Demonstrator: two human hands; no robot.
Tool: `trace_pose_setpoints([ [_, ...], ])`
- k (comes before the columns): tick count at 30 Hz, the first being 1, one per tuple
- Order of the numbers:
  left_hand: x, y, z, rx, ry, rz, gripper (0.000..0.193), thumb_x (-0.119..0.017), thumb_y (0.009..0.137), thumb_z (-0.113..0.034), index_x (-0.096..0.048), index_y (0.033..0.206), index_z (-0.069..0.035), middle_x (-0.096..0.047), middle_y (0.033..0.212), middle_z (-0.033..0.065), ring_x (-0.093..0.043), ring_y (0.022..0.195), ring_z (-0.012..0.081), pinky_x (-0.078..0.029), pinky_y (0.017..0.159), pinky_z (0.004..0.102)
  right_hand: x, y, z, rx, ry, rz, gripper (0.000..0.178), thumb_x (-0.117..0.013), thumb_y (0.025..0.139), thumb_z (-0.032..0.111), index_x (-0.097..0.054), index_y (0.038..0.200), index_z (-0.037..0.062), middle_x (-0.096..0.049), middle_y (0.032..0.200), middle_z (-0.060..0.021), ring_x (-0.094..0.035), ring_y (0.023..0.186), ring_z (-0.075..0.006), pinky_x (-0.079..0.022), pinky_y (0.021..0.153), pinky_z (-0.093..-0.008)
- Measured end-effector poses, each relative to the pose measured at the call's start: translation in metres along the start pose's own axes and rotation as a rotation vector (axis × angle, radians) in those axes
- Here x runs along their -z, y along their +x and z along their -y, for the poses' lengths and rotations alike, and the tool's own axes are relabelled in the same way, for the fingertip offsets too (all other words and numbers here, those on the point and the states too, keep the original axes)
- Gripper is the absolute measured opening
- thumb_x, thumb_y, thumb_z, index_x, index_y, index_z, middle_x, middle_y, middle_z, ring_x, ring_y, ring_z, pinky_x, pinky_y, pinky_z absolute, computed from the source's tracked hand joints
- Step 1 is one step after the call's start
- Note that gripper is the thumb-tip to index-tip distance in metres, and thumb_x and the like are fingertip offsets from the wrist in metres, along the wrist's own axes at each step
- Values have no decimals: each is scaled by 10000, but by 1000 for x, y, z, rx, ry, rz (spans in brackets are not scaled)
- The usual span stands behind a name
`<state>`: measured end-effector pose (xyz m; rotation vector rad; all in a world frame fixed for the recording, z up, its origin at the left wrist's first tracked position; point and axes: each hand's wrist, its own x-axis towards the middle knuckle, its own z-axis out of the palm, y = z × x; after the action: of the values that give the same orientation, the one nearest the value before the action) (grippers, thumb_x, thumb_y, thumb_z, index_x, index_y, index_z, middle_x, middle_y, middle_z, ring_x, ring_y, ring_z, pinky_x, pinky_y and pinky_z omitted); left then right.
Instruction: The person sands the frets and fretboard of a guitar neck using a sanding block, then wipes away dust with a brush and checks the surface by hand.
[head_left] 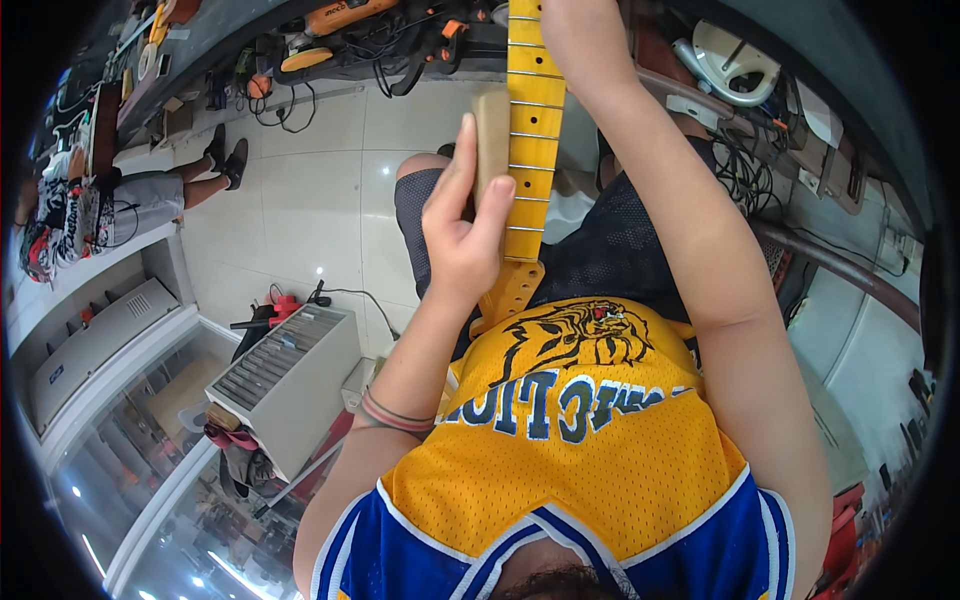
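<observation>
A guitar neck (533, 125) with a yellow fretboard, dark dot markers and metal frets runs upright from the top edge towards my lap. Its heel end (517, 285), pierced by several holes, lies close to my yellow jersey. My left hand (465, 225) grips a pale wooden block (491, 140), thumb on the near side and fingers along the left. That block stands along the neck's left edge, seemingly touching it. My right hand (583, 40) is at the upper right edge of the neck; its fingers are hidden or cut off by the frame.
An orange power tool (345, 14) and cables lie on the far shelf. A grey box with slots (285, 375) stands at left on the tiled floor (330, 215), near a glass case (130, 480). At far left is another person's leg (205, 188). Coiled cables (740, 170) hang at right.
</observation>
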<state>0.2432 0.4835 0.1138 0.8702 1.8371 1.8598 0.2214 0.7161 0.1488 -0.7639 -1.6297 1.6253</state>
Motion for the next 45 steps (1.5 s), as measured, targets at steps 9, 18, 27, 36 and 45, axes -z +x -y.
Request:
trace_pose_setpoints([
  [9, -20, 126, -21, 37, 50, 38, 661, -658, 1091, -166, -426, 1646, 110, -654, 1520, 166, -616, 1336, 160, -451, 1154, 294, -6, 8, -13, 81, 66, -4, 428, -607, 1150, 376, -666, 1179, -47, -727, 991, -114, -675, 916, -208, -546, 857, -383],
  [18, -15, 45, -10, 4, -1, -39, 628, -635, 1090, -129, -441, 1648, 81, -706, 1416, 154, -642, 1240, 152, -479, 1088, 286, -4, 2, -3, 19, 32, -18, 415, -615, 1147, 373, -659, 1161, -39, -698, 937, -90, -671, 877, -210, -543, 832, -385],
  [27, -13, 57, 2, -71, 16, 2, 614, -629, 1089, -118, -454, 1655, 43, -730, 1390, 154, -653, 1225, 123, -508, 1073, 288, 1, 6, -8, 28, 65, -4, 414, -614, 1147, 367, -671, 1149, -44, -711, 945, -94, -670, 867, -218, -542, 829, -393],
  [36, -24, 114, -31, -19, -53, 31, 622, -625, 1101, -99, -420, 1653, 102, -664, 1483, 156, -622, 1289, 151, -490, 1095, 290, -10, 5, -11, 59, 73, -14, 412, -610, 1150, 367, -687, 1157, -37, -726, 952, -85, -664, 843, -180, -544, 794, -360],
  [45, 6, -19, 5, 43, -11, 48, 660, -600, 1096, -63, -352, 1691, 82, -594, 1590, 189, -605, 1392, 192, -448, 1195, 331, 3, 3, -6, 4, 79, 30, 401, -605, 1155, 362, -681, 1168, -32, -700, 931, -59, -637, 820, -160, -533, 776, -334],
])
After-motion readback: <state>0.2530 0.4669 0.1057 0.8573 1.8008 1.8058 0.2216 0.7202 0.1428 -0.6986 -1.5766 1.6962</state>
